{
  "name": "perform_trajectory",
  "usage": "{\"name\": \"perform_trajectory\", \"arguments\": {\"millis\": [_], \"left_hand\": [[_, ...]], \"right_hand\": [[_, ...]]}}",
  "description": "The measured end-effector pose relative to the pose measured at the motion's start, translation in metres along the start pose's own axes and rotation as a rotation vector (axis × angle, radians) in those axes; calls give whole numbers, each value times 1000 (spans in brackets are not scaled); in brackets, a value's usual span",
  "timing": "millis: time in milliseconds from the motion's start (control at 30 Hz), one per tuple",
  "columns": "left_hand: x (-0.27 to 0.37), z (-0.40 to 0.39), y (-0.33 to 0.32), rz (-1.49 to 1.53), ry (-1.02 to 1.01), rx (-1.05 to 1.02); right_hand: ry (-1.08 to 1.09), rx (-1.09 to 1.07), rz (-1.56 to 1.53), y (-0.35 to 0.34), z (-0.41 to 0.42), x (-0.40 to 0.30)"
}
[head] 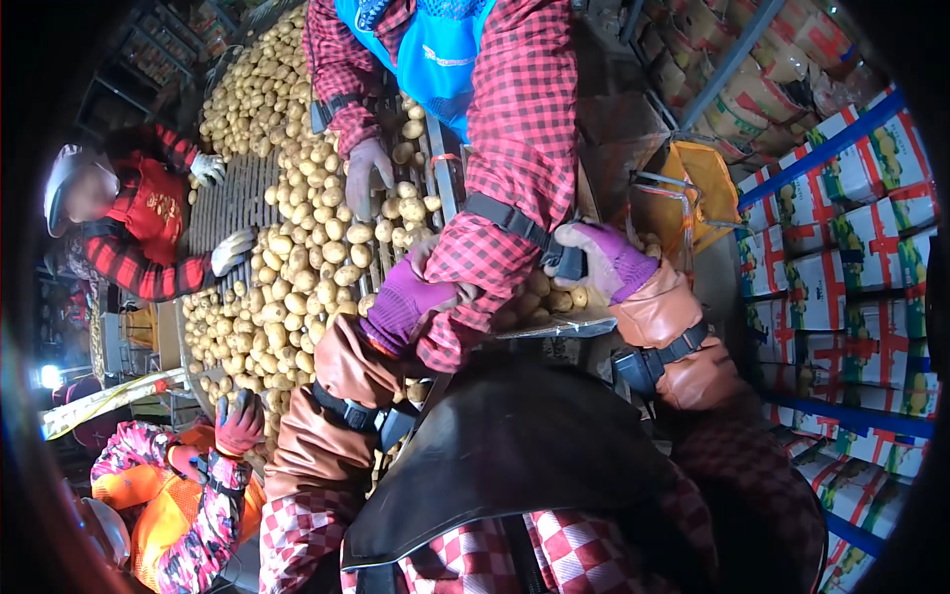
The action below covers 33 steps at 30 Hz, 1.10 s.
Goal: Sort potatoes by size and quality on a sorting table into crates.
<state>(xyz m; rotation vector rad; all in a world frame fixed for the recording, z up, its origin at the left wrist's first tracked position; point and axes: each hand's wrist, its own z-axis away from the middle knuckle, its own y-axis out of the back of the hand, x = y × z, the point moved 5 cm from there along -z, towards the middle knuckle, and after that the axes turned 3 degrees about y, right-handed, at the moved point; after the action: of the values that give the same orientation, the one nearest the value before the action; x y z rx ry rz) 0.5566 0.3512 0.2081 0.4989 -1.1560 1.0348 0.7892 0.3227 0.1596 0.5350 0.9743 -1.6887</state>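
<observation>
My left hand (415, 297), in a purple knit glove with a greyish palm, grips the checked sleeve (475, 263) of the co-worker standing in front of me. My right hand (586, 256), gloved the same way, is closed on a small black device (562, 260) on a strap round that person's forearm. The co-worker's gloved hand (367, 174) rests over potatoes (304, 237) on a slatted conveyor. Below the held sleeve, more potatoes (560, 301) lie in a box with a plastic-lined edge (564, 327). The hand at the end of that sleeve is hidden.
Across the conveyor (237, 193), a person in a red apron (152, 208) reaches over the slats. Another in an orange vest (167, 512) is at lower left. A yellow bag (686, 197) hangs on a metal frame at right, beside stacked printed cartons (816, 289) and blue rails (824, 171).
</observation>
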Motion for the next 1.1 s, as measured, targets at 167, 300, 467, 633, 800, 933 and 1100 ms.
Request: {"name": "perform_trajectory", "arguments": {"millis": [167,300,467,633,800,933,1100], "left_hand": [[-5,10,-10,128,25,39],[-10,6,5,161,6,54],[-14,7,8,63,10,94],[-11,9,5,-317,-185,83],[37,5,-15,-463,-432,299],[37,-30,-21,-702,-355,343],[51,-54,-38,-916,-221,348]], "right_hand": [[23,-48,-87,10,-33,18],[52,-352,-181,5,-20,3],[162,-264,-161,6,-23,6],[246,-349,-215,5,-33,7],[302,-217,-171,9,-28,3],[311,-205,-189,9,-24,4],[379,-135,-151,32,-44,17]]}}
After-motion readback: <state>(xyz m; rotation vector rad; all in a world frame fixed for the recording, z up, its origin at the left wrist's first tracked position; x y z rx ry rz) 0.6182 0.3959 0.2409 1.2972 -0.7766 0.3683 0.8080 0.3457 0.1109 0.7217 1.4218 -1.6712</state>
